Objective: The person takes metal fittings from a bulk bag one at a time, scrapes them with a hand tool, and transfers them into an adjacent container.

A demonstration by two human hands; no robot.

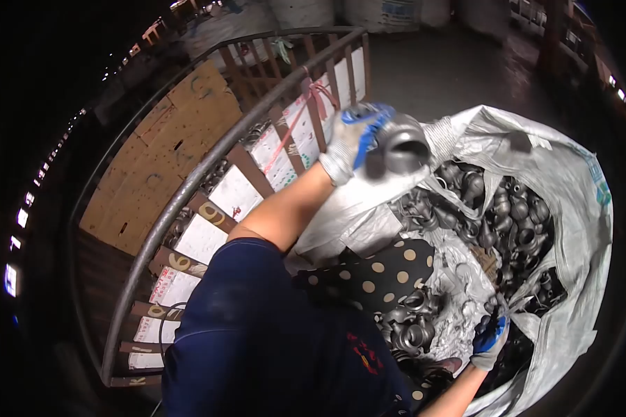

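My left hand [358, 139], in a white glove with blue coating, is closed on a grey metal pipe fitting [405, 149] with a round open mouth. It holds the fitting above the near rim of a large white woven sack [570, 167], beside the railed cage. My right hand [492, 340], in a matching glove, reaches down inside the sack at the lower right. Its fingers are bent beside dark fittings and a fold of white sheet, and what they hold, if anything, is hidden. Many grey pipe fittings [508, 215] lie heaped in the sack.
A brown metal-railed cage [209, 163] lined with white boards stands on the left, with a cardboard sheet [163, 153] in it. More fittings [414, 326] lie near my polka-dot clothing [386, 274]. Pale sacks [389, 14] stand at the back beyond the grey floor [438, 69].
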